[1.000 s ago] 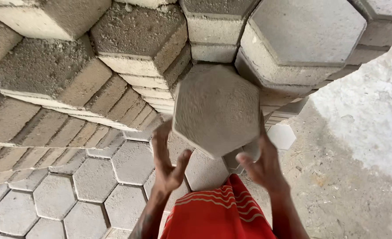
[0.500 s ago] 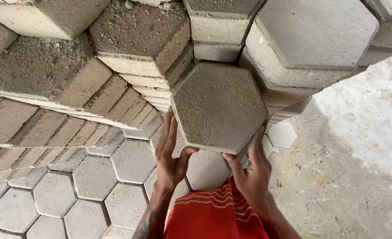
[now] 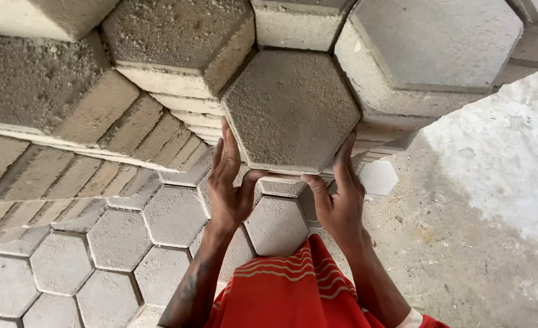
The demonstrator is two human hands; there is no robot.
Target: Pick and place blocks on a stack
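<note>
right now i'm holding a hexagonal paver (image 3: 290, 109) in both hands, up at the face of the stack (image 3: 99, 97). my left hand (image 3: 229, 182) is gripping its lower left edge, fingers spread up the side and thumb tucked under the bottom. my right hand (image 3: 339, 194) is doing the same at the lower right edge, fingers running up along the side, thumb hooked beneath. both hands are closed on the block, so it is hanging between my palms and not resting loose.

the paver is sitting flat side toward me, in the notch between 2 neighbours: a rough block (image 3: 184, 42) at the upper left and a smoother, paler block (image 3: 433, 42) at the upper right. its upper edges seem to be touching or just beside them; i cannot tell whether it is fully seated.

below my arms, laid pavers (image 3: 62, 261) are covering the floor in a honeycomb, and bare ground (image 3: 463, 243) is showing on the right.

i judge the step in hand to be the seating of this block into its gap. the next move is calling for a straight, even push with both palms, keeping the 6 sides lined up, and getting my thumbs clear of the lower edge before it closes on the row beneath.
</note>
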